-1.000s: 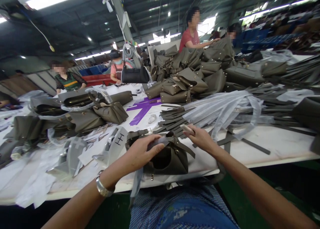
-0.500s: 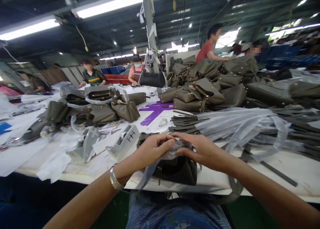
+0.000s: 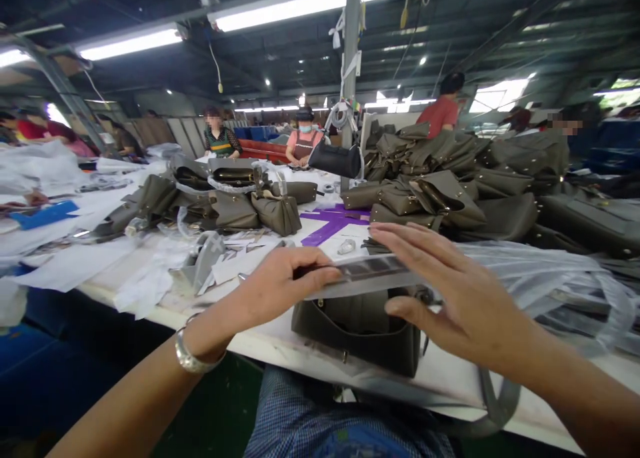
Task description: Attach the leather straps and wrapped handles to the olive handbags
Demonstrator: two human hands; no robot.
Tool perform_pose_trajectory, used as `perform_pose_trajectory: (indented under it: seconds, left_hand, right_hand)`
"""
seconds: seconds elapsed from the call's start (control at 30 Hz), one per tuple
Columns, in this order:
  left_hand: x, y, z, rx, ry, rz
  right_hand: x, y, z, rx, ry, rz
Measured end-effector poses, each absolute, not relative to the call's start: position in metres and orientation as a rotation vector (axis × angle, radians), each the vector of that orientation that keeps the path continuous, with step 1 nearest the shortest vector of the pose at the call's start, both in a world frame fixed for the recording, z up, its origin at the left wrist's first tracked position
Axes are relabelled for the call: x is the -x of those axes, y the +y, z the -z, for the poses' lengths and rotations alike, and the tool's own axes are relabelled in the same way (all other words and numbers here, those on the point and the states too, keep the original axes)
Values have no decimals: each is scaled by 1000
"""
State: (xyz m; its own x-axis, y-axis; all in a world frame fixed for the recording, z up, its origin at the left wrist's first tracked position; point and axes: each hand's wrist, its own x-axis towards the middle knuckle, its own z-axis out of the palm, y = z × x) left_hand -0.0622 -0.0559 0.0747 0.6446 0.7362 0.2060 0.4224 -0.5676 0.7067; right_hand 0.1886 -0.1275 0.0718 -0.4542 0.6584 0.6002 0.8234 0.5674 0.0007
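The left hand's (image 3: 280, 281) thumb and fingers pinch one end of a film-wrapped strap (image 3: 360, 271). The right hand (image 3: 450, 298) is spread open, fingers straight above the strap's other end and thumb just below it; whether it grips cannot be told. The strap lies level over an open bag (image 3: 360, 331) standing at the table's (image 3: 280, 348) near edge. A bracelet (image 3: 193, 358) circles the left wrist. Film sleeves (image 3: 550, 278) lie towards the right edge, paper scraps (image 3: 150, 278) towards the left. Purple tape (image 3: 335, 221) marks the middle, with piled bags (image 3: 450, 191) beyond. People (image 3: 303, 141) work at the far edge.
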Motion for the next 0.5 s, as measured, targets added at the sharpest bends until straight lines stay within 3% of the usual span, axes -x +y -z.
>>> perform_pose_trajectory:
  seconds: [0.13,0.3,0.5]
  left_hand:
    - [51,-66,-95,-2299,828,-713]
    - [89,-49,-76,-2191,933,-488]
    - [69,-47,-78,-2588,1212,-882]
  right_hand:
    - [-171,-116,-82,1145,-2355,603]
    - [-225,-99,-72,1493,-2127,889]
    - [-186,-115,-88,1233,-2180,882]
